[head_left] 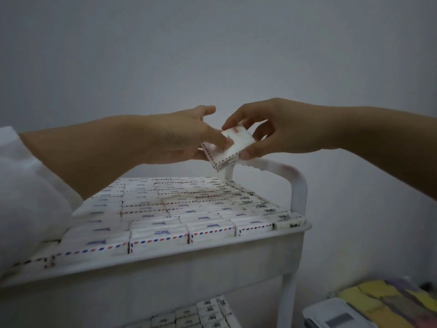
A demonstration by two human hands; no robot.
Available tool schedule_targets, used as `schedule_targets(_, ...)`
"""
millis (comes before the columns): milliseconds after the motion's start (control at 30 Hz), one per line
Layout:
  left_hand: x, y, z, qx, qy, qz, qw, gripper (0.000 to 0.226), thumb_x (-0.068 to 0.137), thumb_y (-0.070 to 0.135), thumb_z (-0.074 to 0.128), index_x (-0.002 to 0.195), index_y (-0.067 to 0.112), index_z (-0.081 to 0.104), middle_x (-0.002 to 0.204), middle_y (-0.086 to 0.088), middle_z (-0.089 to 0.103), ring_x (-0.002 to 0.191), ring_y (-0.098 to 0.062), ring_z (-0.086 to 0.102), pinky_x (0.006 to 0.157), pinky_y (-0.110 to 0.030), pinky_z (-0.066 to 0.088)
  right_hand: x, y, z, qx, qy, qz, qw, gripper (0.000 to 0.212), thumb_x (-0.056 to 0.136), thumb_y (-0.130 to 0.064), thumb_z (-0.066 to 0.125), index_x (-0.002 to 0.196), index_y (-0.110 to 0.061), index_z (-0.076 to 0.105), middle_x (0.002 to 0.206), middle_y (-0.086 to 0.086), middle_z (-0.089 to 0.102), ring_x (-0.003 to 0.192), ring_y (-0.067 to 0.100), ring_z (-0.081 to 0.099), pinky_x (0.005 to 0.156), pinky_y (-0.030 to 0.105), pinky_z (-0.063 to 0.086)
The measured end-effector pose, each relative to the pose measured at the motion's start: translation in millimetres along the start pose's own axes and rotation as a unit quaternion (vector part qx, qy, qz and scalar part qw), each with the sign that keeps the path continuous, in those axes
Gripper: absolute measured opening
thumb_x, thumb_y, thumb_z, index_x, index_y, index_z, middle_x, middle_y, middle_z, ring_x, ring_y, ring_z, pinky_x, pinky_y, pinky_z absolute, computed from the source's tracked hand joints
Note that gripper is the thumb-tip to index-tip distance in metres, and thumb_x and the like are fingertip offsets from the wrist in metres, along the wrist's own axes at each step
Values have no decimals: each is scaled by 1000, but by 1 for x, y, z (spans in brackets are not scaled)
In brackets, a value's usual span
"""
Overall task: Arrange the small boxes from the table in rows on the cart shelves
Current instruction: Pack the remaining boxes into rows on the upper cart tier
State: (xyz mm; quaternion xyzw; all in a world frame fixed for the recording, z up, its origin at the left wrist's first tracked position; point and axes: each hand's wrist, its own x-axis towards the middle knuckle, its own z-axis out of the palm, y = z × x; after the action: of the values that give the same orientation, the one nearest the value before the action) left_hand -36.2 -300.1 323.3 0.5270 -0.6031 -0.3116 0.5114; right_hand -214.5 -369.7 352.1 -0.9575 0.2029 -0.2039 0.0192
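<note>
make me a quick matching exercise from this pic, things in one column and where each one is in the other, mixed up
Things
1. tilted box
2. rows of boxes
3. lower boxes
4. yellow items

Places
A. low down, right of the cart
B. packed on the cart's top shelf
C. pinched between left hand and right hand, above the cart
D. on the shelf under the top one

Pairs: 1-C, 2-B, 3-D, 4-A

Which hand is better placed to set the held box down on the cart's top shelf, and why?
Probably the right hand: it pinches the box by its edges, above the top shelf's far right end. The left hand also holds it, but its forearm crosses the rows already laid.
</note>
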Motion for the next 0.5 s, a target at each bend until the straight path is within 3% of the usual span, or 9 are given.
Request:
schedule_targets(67,-4,-5,2,201,49,31,978,73,92,22,62,150,28,19,127,1,57,96,-16,69,79,-30,57,-6,-1,-7,-84,4,9,996,46,79,-45,70,123,-40,57,109,-19,60,83,2,65,78,20,53)
schedule_targets(133,-10,-12,3,436,64,85,894,42,99,35,49,138,24,43,125,5,60,107,-13,60,90,-27,47,-11,-2,-13,-184,-6,23,983,55,74,-59,61,125,-39,57,106,-21,57,87,0,60,78,19,48)
schedule_targets(200,-20,-17,8,552,6,123,824,25,99,32,47,116,32,64,117,12,65,109,-6,57,83,-16,41,-16,-6,-14,-256,-33,23,966,58,73,-63,59,125,-38,58,97,-24,53,85,-4,55,75,17,43)
schedule_targets(300,-34,-19,25,563,-92,140,809,26,95,27,51,110,37,70,115,21,66,104,8,55,86,-4,37,-20,-13,-10,-346,-68,11,936,49,81,-54,66,127,-39,58,96,-19,49,79,0,46,78,24,41)
schedule_targets(400,-34,-20,37,593,-118,133,786,38,93,38,42,122,31,64,126,13,63,117,-3,55,103,-24,40,-24,-24,-5,-415,-84,-14,906,40,86,-42,67,125,-41,59,104,-15,51,92,7,47,81,26,41)
schedule_targets(500,-32,-18,39,626,-118,59,768,63,79,59,29,125,28,61,128,7,61,120,-11,55,102,-30,42,-24,-35,2,-469,-99,-35,877,37,88,-37,67,124,-40,60,112,-10,57,102,13,53,85,29,45)
